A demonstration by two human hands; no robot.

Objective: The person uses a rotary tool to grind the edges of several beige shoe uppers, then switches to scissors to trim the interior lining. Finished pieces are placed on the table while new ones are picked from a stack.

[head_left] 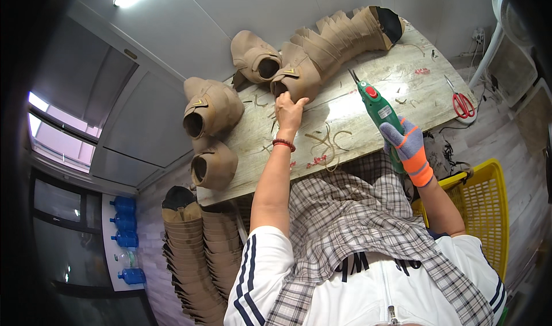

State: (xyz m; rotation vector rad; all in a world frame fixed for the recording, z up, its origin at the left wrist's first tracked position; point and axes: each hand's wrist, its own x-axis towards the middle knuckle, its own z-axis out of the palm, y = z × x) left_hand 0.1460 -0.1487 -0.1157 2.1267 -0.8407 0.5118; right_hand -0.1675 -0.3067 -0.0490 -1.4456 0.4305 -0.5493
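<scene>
My bare left hand (289,113), with a red bead bracelet at the wrist, is closed on the near rim of a tan shoe upper (305,79). Its fingertips are partly hidden inside the opening. In a grey and orange glove, my right hand (409,149) grips green electric scissors (376,104) with a red button. Their narrow blades (353,75) point up and away, to the right of the upper and apart from it. Behind the held upper, a long row of nested tan uppers (339,41) curves toward the far right, ending in a dark lining.
More tan uppers (215,110) stand along the table's left side. Cut strips (328,145) and red scraps litter the worn table (259,173). Red-handled scissors (462,104) lie at the right edge. A yellow basket (489,211) stands at right; stacked uppers (192,257) stand at lower left.
</scene>
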